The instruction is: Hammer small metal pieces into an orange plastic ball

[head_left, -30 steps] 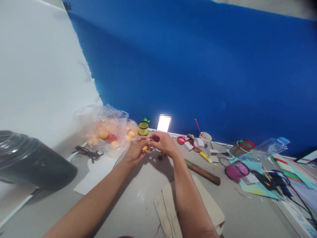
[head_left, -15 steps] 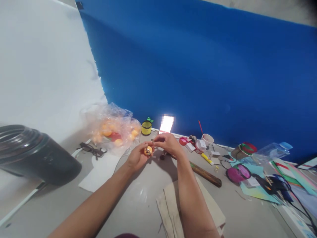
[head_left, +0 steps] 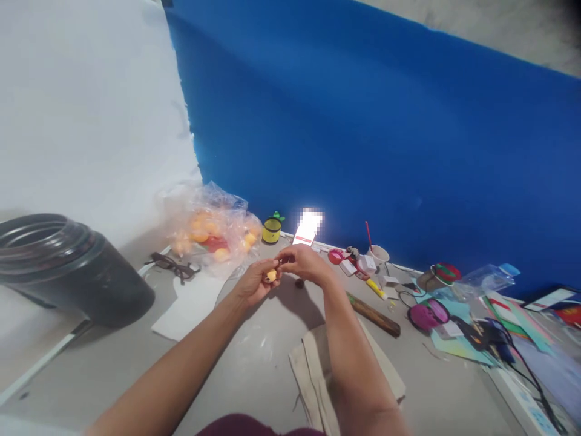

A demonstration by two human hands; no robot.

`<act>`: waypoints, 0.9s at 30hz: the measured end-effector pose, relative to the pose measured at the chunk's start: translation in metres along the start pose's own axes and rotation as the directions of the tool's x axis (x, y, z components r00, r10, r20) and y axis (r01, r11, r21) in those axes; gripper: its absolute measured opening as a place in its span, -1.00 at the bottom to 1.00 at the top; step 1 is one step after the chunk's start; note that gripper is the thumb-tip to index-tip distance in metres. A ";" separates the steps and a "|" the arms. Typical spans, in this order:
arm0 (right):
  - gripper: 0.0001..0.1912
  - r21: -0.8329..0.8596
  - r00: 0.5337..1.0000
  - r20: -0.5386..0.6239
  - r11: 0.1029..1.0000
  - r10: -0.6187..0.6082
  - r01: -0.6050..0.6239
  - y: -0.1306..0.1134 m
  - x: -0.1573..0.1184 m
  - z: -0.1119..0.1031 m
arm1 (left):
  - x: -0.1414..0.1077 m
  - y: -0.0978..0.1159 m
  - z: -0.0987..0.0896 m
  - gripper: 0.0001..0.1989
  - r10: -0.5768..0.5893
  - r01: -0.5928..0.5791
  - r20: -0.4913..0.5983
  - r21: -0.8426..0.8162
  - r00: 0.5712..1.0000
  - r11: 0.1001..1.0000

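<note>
My left hand (head_left: 255, 283) is closed around a small orange-yellow ball (head_left: 271, 276) with dark spots on its face. Over the ball's upper right side, my right hand (head_left: 302, 263) has its fingertips pinched together, touching or almost touching the left fingers. Whatever lies between the right fingertips is too small to make out. Beneath the right forearm runs a tool with a wooden handle (head_left: 374, 315), its middle hidden by the arm. A folded beige cloth (head_left: 313, 369) lies partly under the same forearm.
A clear bag of orange balls (head_left: 209, 233), glasses (head_left: 175, 266) and a large dark bottle (head_left: 86, 278) stand left. Behind the hands are a yellow pot (head_left: 272, 231) and a lit phone (head_left: 306, 229). Rightward: a white cup (head_left: 380, 254), yellow tube (head_left: 376, 289), magenta container (head_left: 429, 315), cables.
The ball has turned in my left hand, so less of its spotted, shiny face shows. My right fingers are more bent over it. The camera view has shifted slightly.
</note>
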State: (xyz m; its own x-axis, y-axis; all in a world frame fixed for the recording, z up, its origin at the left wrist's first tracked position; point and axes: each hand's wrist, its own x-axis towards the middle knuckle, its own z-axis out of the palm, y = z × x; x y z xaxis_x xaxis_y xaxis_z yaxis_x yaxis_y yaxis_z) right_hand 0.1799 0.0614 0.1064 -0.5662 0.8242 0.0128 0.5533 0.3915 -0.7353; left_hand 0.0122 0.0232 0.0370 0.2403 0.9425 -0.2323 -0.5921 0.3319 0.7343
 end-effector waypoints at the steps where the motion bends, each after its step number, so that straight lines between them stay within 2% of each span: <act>1: -0.82 0.031 1.000 0.012 1.000 -0.003 0.002 -0.001 -0.001 -0.001 | -0.001 0.001 0.000 -0.79 0.000 0.000 0.014 0.009 1.000 1.000; 6: -0.90 0.232 0.998 -0.055 0.973 0.028 -0.014 0.000 -0.009 -0.001 | -0.004 0.005 0.002 -0.82 -0.048 0.041 0.087 0.078 0.995 0.996; 10: -0.84 0.397 0.981 -0.173 0.918 0.093 -0.017 0.008 -0.017 0.007 | -0.006 0.006 0.006 -0.90 -0.026 0.025 0.086 0.012 0.996 1.000; 12: -0.77 0.539 0.960 -0.233 0.842 0.154 -0.004 0.018 -0.023 0.016 | -0.008 0.003 0.007 -0.84 -0.013 0.017 0.091 -0.038 0.996 0.999; 14: -0.68 0.696 0.937 -0.260 0.718 0.233 0.015 0.030 -0.029 0.030 | -0.012 -0.002 0.006 -0.71 0.001 0.002 0.101 -0.032 0.995 0.999; 17: -0.56 0.859 0.913 -0.257 0.507 0.318 0.065 0.048 -0.037 0.054 | -0.019 -0.013 0.004 -0.63 0.060 -0.069 0.080 0.109 0.995 0.992; 19: -0.51 0.910 0.913 -0.226 0.409 0.341 0.072 0.057 -0.042 0.067 | -0.022 -0.018 0.002 -0.57 0.121 -0.133 0.067 0.239 0.990 0.962; 23: -0.53 0.939 0.932 -0.162 0.340 0.325 0.045 0.066 -0.046 0.077 | -0.021 -0.024 -0.005 -0.51 0.201 -0.217 0.084 0.423 0.976 0.880; 27: -0.55 0.954 0.935 -0.145 0.297 0.322 0.046 0.069 -0.046 0.075 | -0.015 -0.026 -0.012 -0.53 0.253 -0.260 0.083 0.499 0.964 0.827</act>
State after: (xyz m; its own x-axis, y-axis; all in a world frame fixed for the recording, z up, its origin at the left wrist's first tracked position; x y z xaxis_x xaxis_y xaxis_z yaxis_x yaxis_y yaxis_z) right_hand 0.1984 0.0198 0.0045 -0.2626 0.9566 -0.1264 -0.4448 -0.2363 -0.8639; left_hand 0.0148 0.0005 0.0144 0.1454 0.9893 0.0151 -0.1680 0.0096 0.9857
